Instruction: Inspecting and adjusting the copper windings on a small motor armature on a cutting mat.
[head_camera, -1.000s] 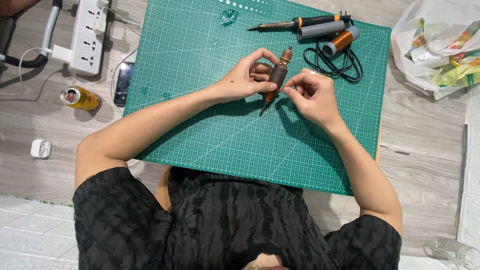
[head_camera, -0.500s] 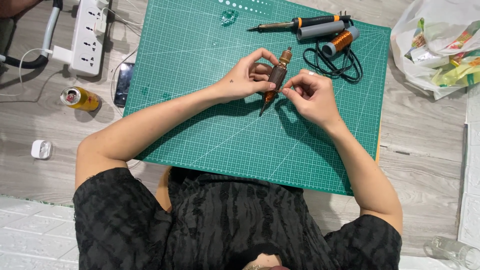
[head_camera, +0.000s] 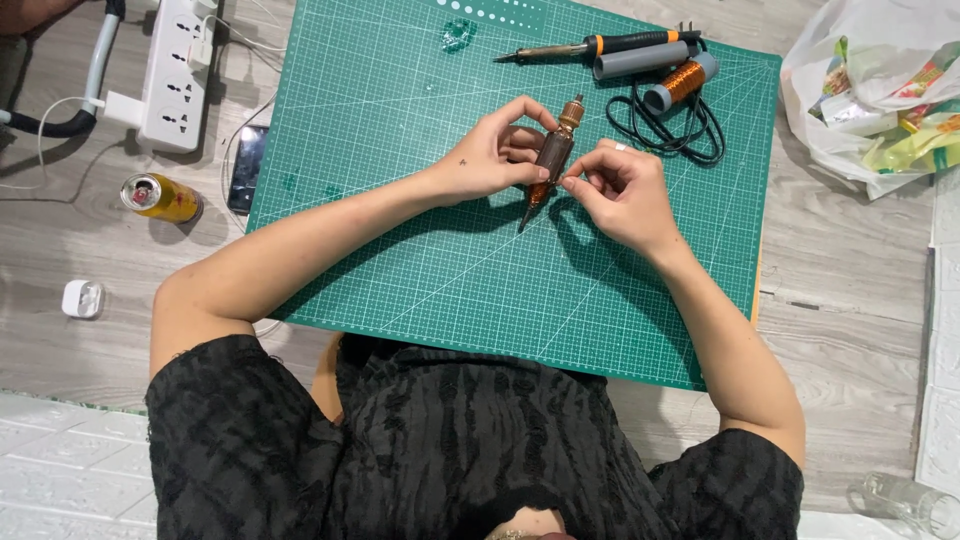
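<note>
A small brown motor armature (head_camera: 553, 152) with a brass-coloured end and a thin shaft is held tilted above the green cutting mat (head_camera: 400, 250). My left hand (head_camera: 495, 155) grips its body from the left. My right hand (head_camera: 620, 190) pinches something fine at its lower end with thumb and forefinger; what it pinches is too small to make out. Both hands sit over the upper middle of the mat.
A soldering iron (head_camera: 590, 46), a grey tube (head_camera: 640, 60), a copper wire spool (head_camera: 682, 83) and a black cord (head_camera: 670, 125) lie at the mat's top. Left of the mat: power strip (head_camera: 175, 70), phone (head_camera: 247, 168), yellow can (head_camera: 160, 196). A plastic bag (head_camera: 880, 90) sits right.
</note>
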